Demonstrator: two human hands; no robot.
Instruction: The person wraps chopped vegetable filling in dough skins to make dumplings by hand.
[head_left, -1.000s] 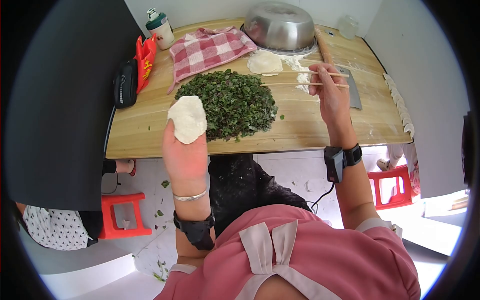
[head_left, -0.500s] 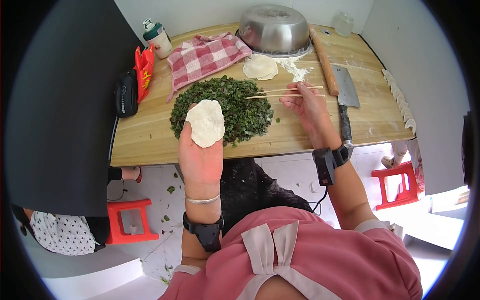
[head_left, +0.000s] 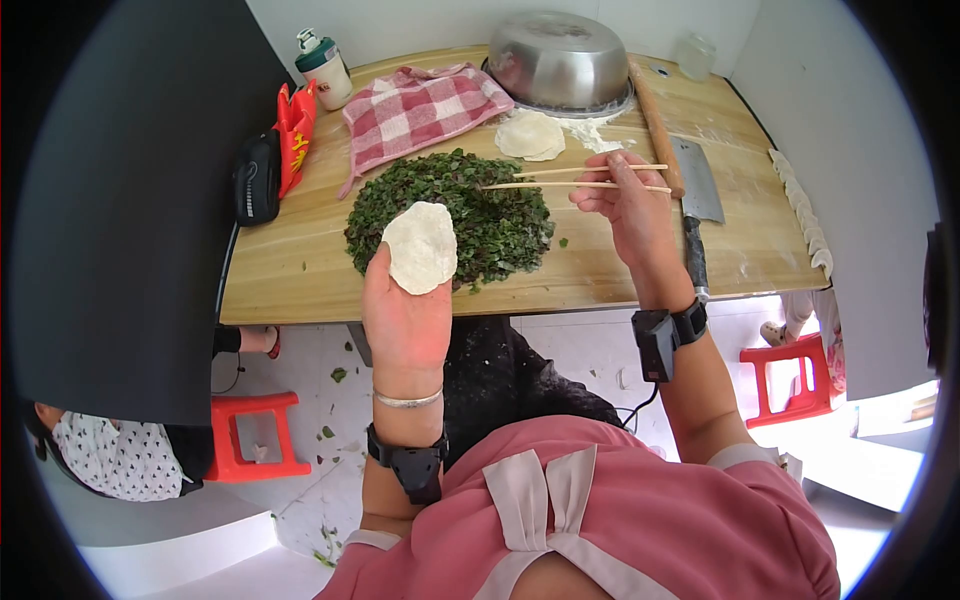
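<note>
A flat round dough wrapper (head_left: 421, 248) rests on the fingers of my left hand (head_left: 405, 320), palm up, with the thumb against its left edge. My right hand (head_left: 632, 205) grips a pair of wooden chopsticks (head_left: 570, 184). Their tips are spread apart and reach the right part of a pile of chopped dark green leaves (head_left: 430, 183) on the wooden table (head_left: 300, 285). Behind the pile, more round wrappers (head_left: 530, 136) lie beside scattered white flour (head_left: 592, 133).
An upturned metal basin (head_left: 557, 62), rolling pin (head_left: 655, 125), cleaver (head_left: 697, 185) and row of dumplings (head_left: 801, 212) are at the back and right. A checked cloth (head_left: 425, 110), bottle (head_left: 324, 70), red packet (head_left: 293, 135) and black case (head_left: 257, 180) stand left. Seated people show partly beyond both sides.
The chopsticks have opened wider and their tips have shifted slightly left over the leaves. The view has moved a little; my left hand still supports the wrapper.
</note>
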